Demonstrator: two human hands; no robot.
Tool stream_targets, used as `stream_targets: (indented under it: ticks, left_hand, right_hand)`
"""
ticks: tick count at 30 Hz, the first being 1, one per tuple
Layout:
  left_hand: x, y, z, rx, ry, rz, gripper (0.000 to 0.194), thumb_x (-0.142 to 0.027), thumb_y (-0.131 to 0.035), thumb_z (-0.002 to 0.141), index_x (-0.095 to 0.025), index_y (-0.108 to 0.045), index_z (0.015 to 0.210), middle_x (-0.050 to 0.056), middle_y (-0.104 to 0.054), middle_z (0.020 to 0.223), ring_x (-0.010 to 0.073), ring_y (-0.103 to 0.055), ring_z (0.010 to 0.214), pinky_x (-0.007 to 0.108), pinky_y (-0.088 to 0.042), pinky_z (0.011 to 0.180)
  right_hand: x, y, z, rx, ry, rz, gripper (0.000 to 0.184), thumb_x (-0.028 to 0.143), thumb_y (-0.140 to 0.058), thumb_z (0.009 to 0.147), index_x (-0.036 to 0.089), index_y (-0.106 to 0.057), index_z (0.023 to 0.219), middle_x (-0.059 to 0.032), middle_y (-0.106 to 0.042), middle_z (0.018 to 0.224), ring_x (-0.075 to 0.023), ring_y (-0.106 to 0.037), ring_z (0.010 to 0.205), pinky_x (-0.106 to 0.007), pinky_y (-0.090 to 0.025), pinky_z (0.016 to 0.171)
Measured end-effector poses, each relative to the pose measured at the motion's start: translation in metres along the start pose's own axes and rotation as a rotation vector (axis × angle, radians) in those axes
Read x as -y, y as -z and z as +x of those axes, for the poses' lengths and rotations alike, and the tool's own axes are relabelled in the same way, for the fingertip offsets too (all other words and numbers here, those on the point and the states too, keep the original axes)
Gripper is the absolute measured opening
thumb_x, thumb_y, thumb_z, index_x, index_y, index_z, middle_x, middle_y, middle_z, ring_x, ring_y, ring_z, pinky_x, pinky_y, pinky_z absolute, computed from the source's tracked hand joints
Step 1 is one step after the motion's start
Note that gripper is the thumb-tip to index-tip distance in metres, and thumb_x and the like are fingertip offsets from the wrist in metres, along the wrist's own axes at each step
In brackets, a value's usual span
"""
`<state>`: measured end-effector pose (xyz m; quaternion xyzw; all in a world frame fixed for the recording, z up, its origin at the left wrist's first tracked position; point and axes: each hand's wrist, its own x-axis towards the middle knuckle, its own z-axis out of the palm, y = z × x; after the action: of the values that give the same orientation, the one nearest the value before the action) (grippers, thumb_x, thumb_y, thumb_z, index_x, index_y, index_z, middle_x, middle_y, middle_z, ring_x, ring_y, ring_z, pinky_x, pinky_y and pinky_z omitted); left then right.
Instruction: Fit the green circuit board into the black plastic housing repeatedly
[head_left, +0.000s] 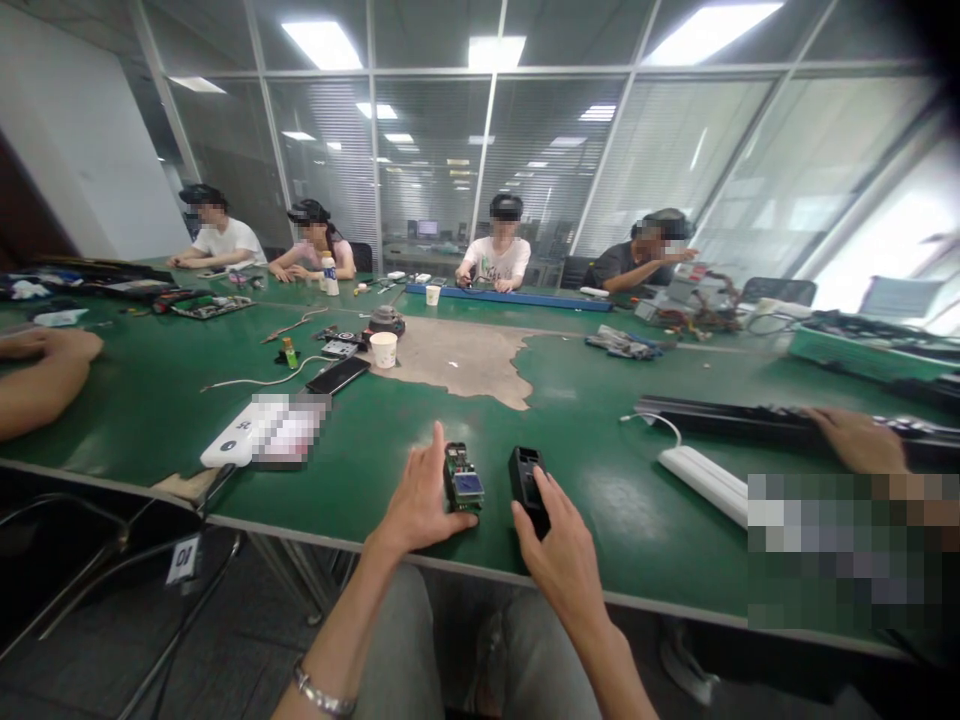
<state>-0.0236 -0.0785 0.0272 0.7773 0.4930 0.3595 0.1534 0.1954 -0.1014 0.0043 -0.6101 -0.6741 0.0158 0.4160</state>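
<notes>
My left hand rests on the green table near its front edge, fingers closed round the left side and near end of a small green circuit board with a blue screen. Just to its right, my right hand grips the near end of a small black box-shaped casing that stands on the table. The board and the casing lie a few centimetres apart, side by side.
A white power strip lies to the right, a white device and a black phone to the left. A paper cup stands mid-table. Other people's arms reach in from both sides; several people sit across.
</notes>
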Motion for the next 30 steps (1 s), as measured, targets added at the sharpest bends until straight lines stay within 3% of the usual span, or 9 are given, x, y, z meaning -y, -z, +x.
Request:
stream_targets:
  ticks: [5,10,14,23,30]
  left_hand:
    - [0.002,0.000,0.000,0.002,-0.013,-0.008,0.137,-0.043,-0.085,0.061,-0.022,0.015,0.152,0.016,-0.039,0.147,0.0362,-0.033,0.137,0.059,-0.020,0.114]
    - [0.003,0.000,-0.001,0.020,-0.024,-0.013,0.133,-0.047,-0.081,0.065,-0.022,0.016,0.152,0.015,-0.040,0.147,0.0360,-0.033,0.137,0.060,-0.020,0.114]
    - [0.005,-0.001,-0.001,-0.002,-0.039,0.002,0.128,-0.044,-0.076,0.068,-0.020,0.018,0.151,0.016,-0.038,0.149,0.0354,-0.033,0.137,0.060,-0.021,0.114]
    - [0.009,-0.006,-0.003,-0.029,-0.068,0.011,0.116,-0.034,-0.065,0.074,-0.019,0.022,0.150,0.019,-0.014,0.159,0.0352,-0.017,0.146,0.062,-0.015,0.116]
    - [0.006,-0.004,-0.004,-0.020,-0.048,0.028,0.104,-0.020,-0.054,0.076,-0.018,0.016,0.152,0.016,-0.013,0.160,0.0322,-0.013,0.148,0.059,-0.012,0.118]
  right_hand:
    - [0.019,0.011,0.010,-0.046,-0.069,0.207,0.056,0.045,-0.055,0.089,0.018,-0.052,0.138,-0.0120,-0.059,0.134,-0.0276,-0.056,0.123,-0.047,-0.044,0.106]
    - [0.051,0.007,0.016,0.052,0.050,0.325,0.053,0.038,-0.057,0.087,0.019,-0.052,0.137,-0.0104,-0.059,0.135,-0.0258,-0.057,0.122,-0.044,-0.046,0.104]
    - [0.067,-0.004,0.017,0.073,0.125,0.308,0.052,0.033,-0.056,0.087,0.015,-0.053,0.136,-0.0131,-0.058,0.134,-0.0264,-0.056,0.123,-0.044,-0.045,0.105]
    - [0.081,-0.011,0.024,0.107,0.193,0.138,0.055,0.030,-0.055,0.086,0.011,-0.051,0.137,-0.0169,-0.056,0.136,-0.0286,-0.053,0.126,-0.045,-0.045,0.106]
    - [0.081,-0.025,0.012,0.198,0.183,0.022,0.053,0.028,-0.055,0.086,0.011,-0.052,0.136,-0.0184,-0.060,0.130,-0.0303,-0.055,0.124,-0.046,-0.048,0.101]
